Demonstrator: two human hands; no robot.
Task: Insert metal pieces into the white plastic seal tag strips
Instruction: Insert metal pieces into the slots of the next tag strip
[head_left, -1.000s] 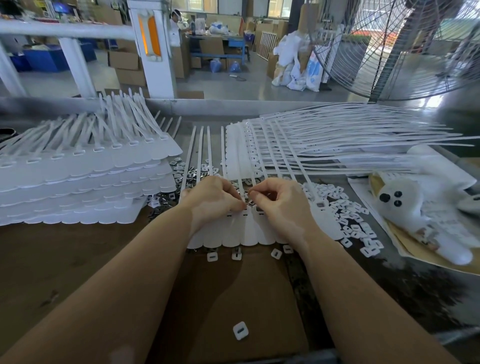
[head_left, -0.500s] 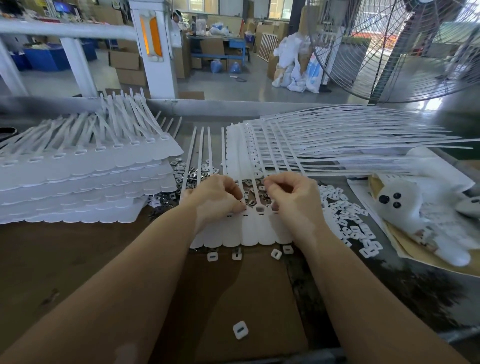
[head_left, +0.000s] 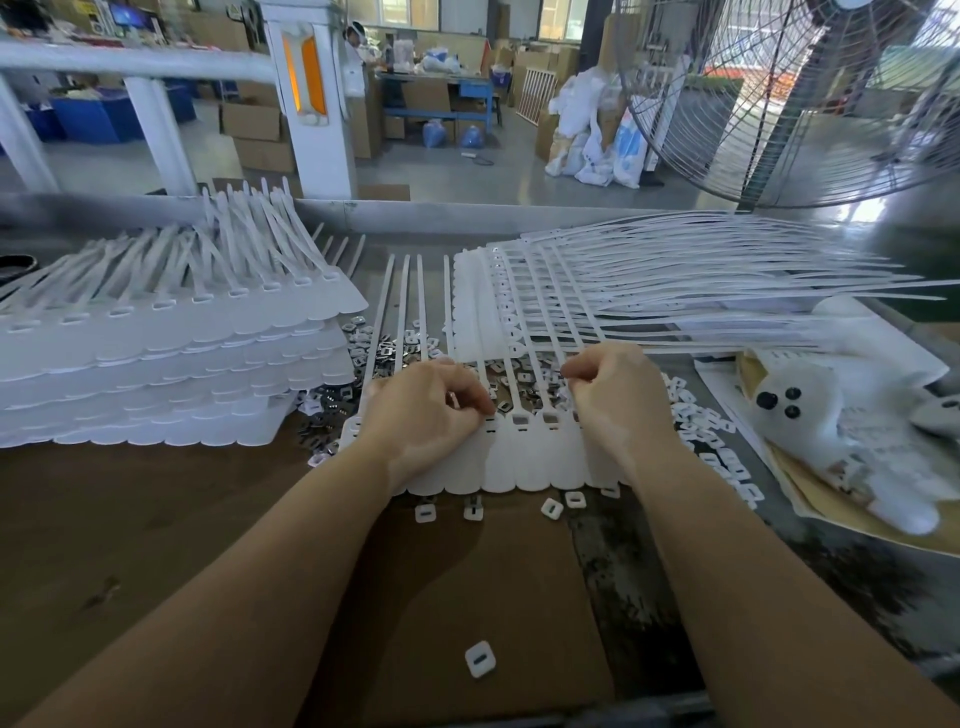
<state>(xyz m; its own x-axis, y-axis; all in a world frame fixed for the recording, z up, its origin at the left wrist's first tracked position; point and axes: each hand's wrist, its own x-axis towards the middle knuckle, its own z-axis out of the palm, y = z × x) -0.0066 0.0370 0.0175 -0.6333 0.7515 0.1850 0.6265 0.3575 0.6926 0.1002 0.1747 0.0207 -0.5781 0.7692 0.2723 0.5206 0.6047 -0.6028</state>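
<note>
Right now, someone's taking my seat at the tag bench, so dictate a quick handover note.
Left hand: rests on the strip sheet, fingers curled at a slot; what it pinches is hidden.
Right hand: fingers curled over the sheet's right slots, contents hidden.
Metal pieces: loose pile behind the sheet. White caps: right of it.
Done: can't tell which slots are filled. Stacks on the left and fanned at the back right, state unclear.
Left: finish this sheet's slots.
</note>
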